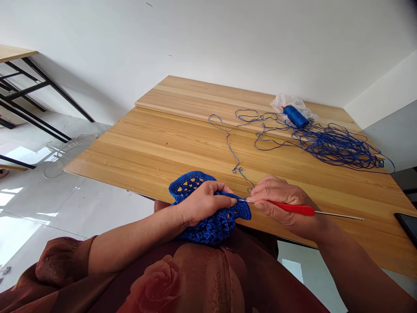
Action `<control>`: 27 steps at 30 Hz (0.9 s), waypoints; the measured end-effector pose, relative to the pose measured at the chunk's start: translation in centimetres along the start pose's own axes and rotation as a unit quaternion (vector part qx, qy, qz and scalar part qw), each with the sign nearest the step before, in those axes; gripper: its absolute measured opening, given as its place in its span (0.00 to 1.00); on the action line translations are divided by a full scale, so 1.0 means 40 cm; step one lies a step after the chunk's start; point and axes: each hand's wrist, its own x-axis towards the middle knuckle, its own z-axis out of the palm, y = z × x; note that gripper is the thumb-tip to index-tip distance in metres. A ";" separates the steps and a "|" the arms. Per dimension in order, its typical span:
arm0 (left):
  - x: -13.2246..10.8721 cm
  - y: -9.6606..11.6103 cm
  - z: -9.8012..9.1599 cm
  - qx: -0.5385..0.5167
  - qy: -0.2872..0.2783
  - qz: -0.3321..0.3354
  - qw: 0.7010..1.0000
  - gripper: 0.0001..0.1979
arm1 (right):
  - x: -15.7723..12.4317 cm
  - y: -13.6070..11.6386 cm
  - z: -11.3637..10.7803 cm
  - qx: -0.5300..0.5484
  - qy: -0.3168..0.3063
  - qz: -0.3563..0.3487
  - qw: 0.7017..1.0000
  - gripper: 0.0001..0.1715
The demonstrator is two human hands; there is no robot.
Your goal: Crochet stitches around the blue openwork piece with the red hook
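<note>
My left hand (203, 202) grips a blue crocheted piece (208, 228) with an openwork edge, which rests close to my lap. My right hand (280, 202) holds a crochet hook (291, 208) with a red handle and thin metal shaft, its tip meeting the blue work beside my left fingers. From the work, a blue thread (236, 158) runs up across the table to a tangled heap of loose thread (335, 148). Behind that heap lies a blue thread spool (296, 116) on crumpled clear plastic (289, 102).
The pale wooden table (169, 148) has a raised board along its back and a wall behind it. A dark phone (407, 227) lies at its right edge. To the left stand a black-legged table (32, 93) and a clear round object (70, 154) over a white tiled floor (74, 208).
</note>
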 end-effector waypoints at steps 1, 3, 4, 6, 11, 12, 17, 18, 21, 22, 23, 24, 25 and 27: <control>0.000 0.002 0.002 0.013 0.007 0.006 1.000 0.10 | 0.002 -0.005 0.000 -0.018 0.004 0.003 1.000 0.09; -0.001 0.005 0.004 0.042 0.017 0.017 0.999 0.10 | 0.003 -0.013 0.002 -0.043 0.011 0.014 0.999 0.10; -0.001 0.006 0.004 0.058 0.020 0.024 0.998 0.10 | 0.003 -0.015 0.003 -0.051 0.014 0.020 0.998 0.11; -0.001 0.007 0.003 0.091 0.022 0.039 0.995 0.10 | 0.000 -0.019 0.006 -0.071 0.017 0.028 0.997 0.12; 0.002 0.000 0.000 0.166 0.037 0.089 0.981 0.10 | -0.003 -0.035 0.027 -0.186 0.023 0.007 0.982 0.09; 0.002 0.000 0.000 0.181 0.044 0.103 0.977 0.09 | -0.002 -0.043 0.035 -0.220 0.031 0.000 0.975 0.09; 0.000 0.000 0.008 0.238 0.078 0.142 0.958 0.07 | 0.002 -0.077 0.073 -0.362 0.110 -0.039 0.925 0.11; 0.000 -0.001 0.009 0.241 0.080 0.145 0.956 0.08 | 0.001 -0.079 0.076 -0.367 0.113 -0.047 0.922 0.09; 0.003 -0.011 0.009 0.239 0.071 0.170 0.953 0.10 | 0.000 -0.074 0.084 -0.321 0.087 -0.022 0.943 0.08; 0.005 -0.015 0.009 0.237 0.066 0.181 0.952 0.10 | 0.001 -0.070 0.086 -0.286 0.070 0.004 0.956 0.12; 0.006 -0.019 0.009 0.234 0.062 0.191 0.951 0.09 | 0.002 -0.065 0.090 -0.246 0.047 0.027 0.968 0.14; 0.008 -0.022 0.009 0.229 0.058 0.199 0.951 0.08 | 0.002 -0.062 0.093 -0.207 0.032 0.042 0.977 0.16; 0.009 -0.025 0.009 0.226 0.056 0.203 0.951 0.08 | 0.002 -0.058 0.096 -0.179 0.027 0.044 0.982 0.18; 0.009 -0.026 0.007 0.229 0.063 0.199 0.951 0.08 | -0.002 -0.054 0.097 -0.173 0.051 0.018 0.983 0.22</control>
